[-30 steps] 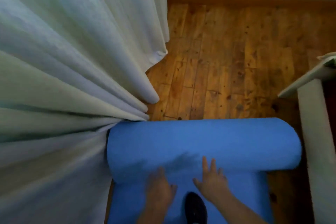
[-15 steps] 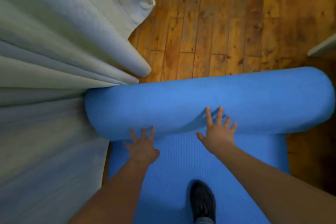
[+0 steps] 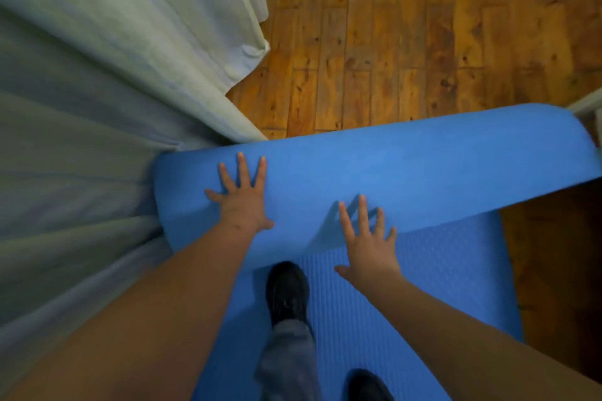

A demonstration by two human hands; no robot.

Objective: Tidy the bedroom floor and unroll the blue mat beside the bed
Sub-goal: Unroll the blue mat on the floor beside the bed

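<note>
Mat (image 3: 407, 169), blue, half unrolled on wooden floor (image 3: 407, 42), roll lying crosswise, left end against pale bedding (image 3: 97, 75). Left hand (image 3: 242, 202) spread flat on roll, fingers straight. Right hand (image 3: 368, 244) spread at roll's near edge. Black shoe (image 3: 286, 293) on flat part.

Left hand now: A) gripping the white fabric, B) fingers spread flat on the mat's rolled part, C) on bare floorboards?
B: the left hand lies with fingers spread on the rolled part of the blue mat, apart from the white fabric.
</note>
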